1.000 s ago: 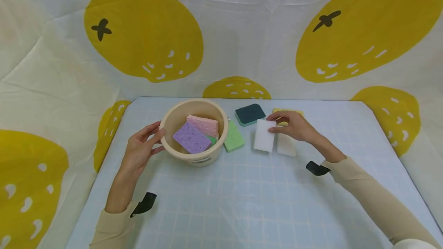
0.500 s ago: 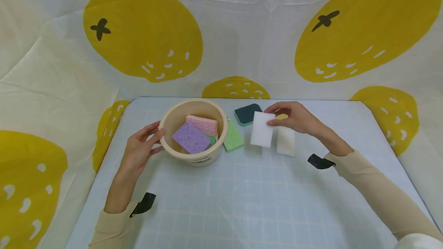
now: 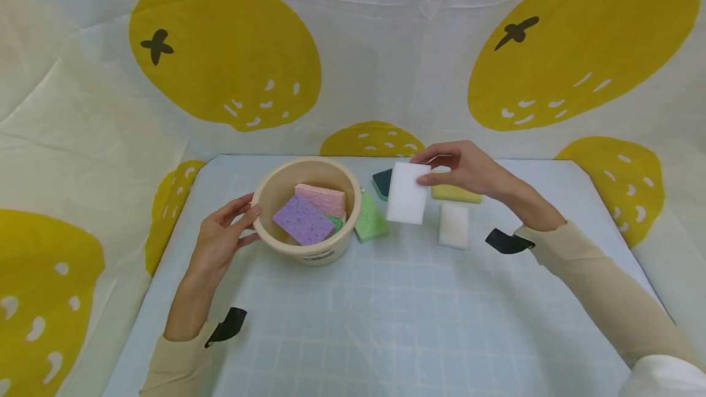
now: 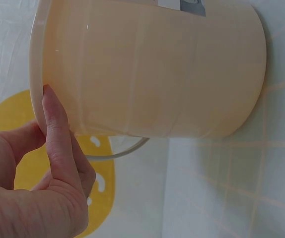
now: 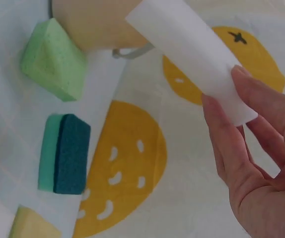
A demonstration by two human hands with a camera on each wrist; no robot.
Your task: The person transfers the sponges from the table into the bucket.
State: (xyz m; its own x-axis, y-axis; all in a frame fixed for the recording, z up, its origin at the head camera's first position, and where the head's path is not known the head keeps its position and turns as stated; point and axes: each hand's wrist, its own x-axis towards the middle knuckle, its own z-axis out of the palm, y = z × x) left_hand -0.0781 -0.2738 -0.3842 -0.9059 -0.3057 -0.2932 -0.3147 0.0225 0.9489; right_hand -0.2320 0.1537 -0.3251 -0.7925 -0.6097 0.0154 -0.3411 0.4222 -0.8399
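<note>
My left hand (image 3: 217, 234) pinches the rim of a beige bucket (image 3: 331, 255) at its left side; the left wrist view shows thumb and fingers on either side of that rim. Inside the bucket lie a purple sponge (image 3: 304, 220), a pink sponge (image 3: 325, 200) and a bit of something green. My right hand (image 3: 463, 167) holds a white sponge (image 3: 407, 195) by its upper end, raised above the table. In the right wrist view the white sponge (image 5: 187, 54) slants between thumb and fingertips, with the bucket (image 5: 98, 25) behind it.
A light green sponge (image 3: 371, 220) lies against the bucket's right side. Behind the held sponge is a dark green scrub sponge (image 3: 380, 184). A yellow sponge (image 3: 456, 193) and another white sponge (image 3: 454, 226) lie farther right on the checked tabletop (image 3: 386, 323). A patterned cloth rises behind.
My right hand has lifted the white sponge up and moved it left toward the bucket, uncovering the yellow sponge and the other white one. My left hand stays on the rim.
</note>
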